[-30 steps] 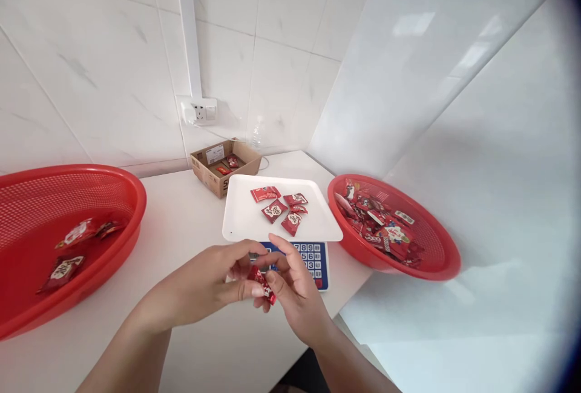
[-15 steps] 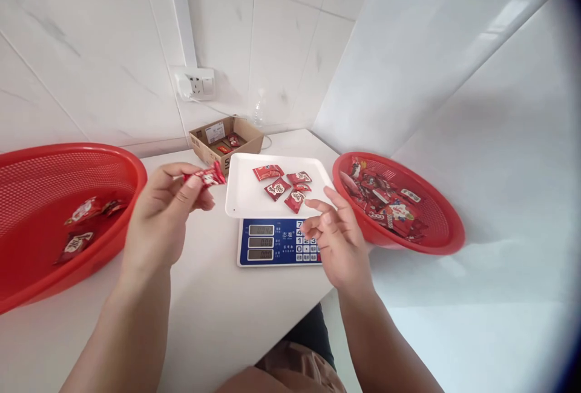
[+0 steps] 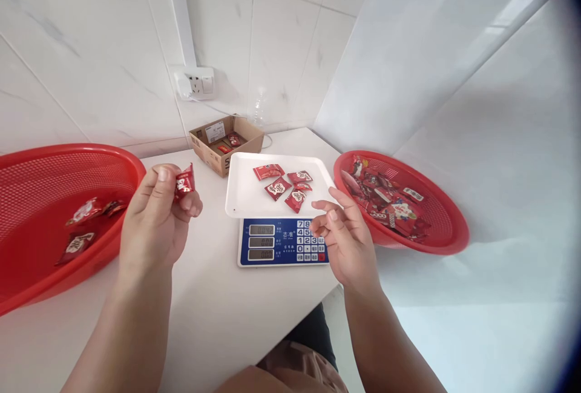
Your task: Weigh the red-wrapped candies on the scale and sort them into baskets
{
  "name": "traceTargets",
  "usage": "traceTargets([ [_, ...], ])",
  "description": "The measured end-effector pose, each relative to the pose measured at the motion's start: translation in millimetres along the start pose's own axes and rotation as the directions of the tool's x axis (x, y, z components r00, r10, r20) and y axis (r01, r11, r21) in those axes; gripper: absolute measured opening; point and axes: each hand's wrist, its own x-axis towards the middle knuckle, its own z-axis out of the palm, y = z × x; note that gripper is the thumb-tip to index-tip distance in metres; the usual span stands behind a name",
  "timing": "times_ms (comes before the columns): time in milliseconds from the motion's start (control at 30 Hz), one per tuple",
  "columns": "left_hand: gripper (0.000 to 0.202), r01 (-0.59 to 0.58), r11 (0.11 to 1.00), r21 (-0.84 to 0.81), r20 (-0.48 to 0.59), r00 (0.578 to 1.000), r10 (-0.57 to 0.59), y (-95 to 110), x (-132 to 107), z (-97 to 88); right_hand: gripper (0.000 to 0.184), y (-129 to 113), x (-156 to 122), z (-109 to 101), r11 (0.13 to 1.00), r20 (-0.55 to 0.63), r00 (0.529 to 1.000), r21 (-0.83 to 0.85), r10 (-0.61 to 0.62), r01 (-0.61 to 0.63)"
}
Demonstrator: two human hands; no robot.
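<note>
Between thumb and fingers, my left hand [image 3: 157,217] pinches a small red wrapped candy [image 3: 184,183], held up left of the scale's pan. My right hand [image 3: 347,235] holds nothing; its fingers are apart and half curled, over the right front of the digital scale [image 3: 287,257]. Several red wrapped candies [image 3: 277,188] lie loosely grouped on the white scale pan [image 3: 242,196]. Part of the scale's keypad is hidden behind my right fingers. The digits on its displays are faint.
A red basket [image 3: 113,152] at left holds a few wrapped packets. Another red basket [image 3: 447,238] at right holds many. Behind the pan is a cardboard box [image 3: 209,152] with small red packets inside, near a clear bottle [image 3: 258,109] and a wall socket [image 3: 196,84].
My left hand has drawn back slightly to the left and turned, tilting the candy more upright. My right hand has shifted a little right, away from the pan. The candies on the pan stay put.
</note>
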Motion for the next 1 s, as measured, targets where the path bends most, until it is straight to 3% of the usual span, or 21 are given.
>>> traceTargets([
  [167, 0.024, -0.004, 1.000, 0.014, 0.069, 0.998, 0.003, 1.9, -1.8, 1.0, 0.031, 0.6, 0.6, 1.1, 1.000, 0.015, 1.000, 0.011, 0.010, -0.010],
  [433, 0.025, -0.020, 0.985, 0.171, 0.146, 0.989, -0.005, -6.2, -4.4, 2.2, 0.031, 5.8, 1.9, 1.7, 1.000, 0.044, 0.999, -0.010, 0.023, -0.023],
  [567, 0.022, -0.033, 0.947, 0.321, 0.208, 0.977, -0.037, -13.6, -7.5, 4.0, 0.025, 7.1, 1.0, 5.7, 0.996, 0.139, 0.988, -0.064, 0.063, -0.054],
  [633, 0.020, -0.041, 0.881, 0.471, 0.299, 0.947, -0.116, -19.9, -12.2, 7.7, 0.028, 7.5, -0.6, 11.1, 0.992, 0.238, 0.966, -0.104, 0.097, -0.074],
  [733, 0.014, -0.099, 0.747, 0.658, 0.427, 0.866, -0.261, -30.0, -21.1, 16.2, 0.031, 9.8, -2.9, 21.1, 0.989, 0.352, 0.930, -0.135, 0.103, -0.059],
  [833, 0.015, -0.142, 0.707, 0.693, 0.516, 0.783, -0.348, -37.5, -25.7, 22.4, 0.017, 13.5, -0.3, 28.9, 0.987, 0.367, 0.928, -0.162, 0.066, -0.006],
  [867, 0.017, -0.142, 0.706, 0.694, 0.520, 0.777, -0.355, -39.2, -25.4, 22.7, 0.014, 14.9, 2.6, 30.5, 0.981, 0.353, 0.934, -0.191, 0.045, 0.025],
  [900, 0.019, -0.140, 0.698, 0.702, 0.501, 0.794, -0.345, -40.5, -24.3, 22.0, 0.012, 16.5, 6.8, 31.9, 0.969, 0.330, 0.944, -0.239, 0.014, 0.069],
  [1000, 0.035, -0.129, 0.618, 0.775, 0.350, 0.903, -0.250, -41.3, -17.5, 15.3, 0.013, 22.4, 24.5, 34.4, 0.848, 0.252, 0.954, -0.459, -0.160, 0.263],
])
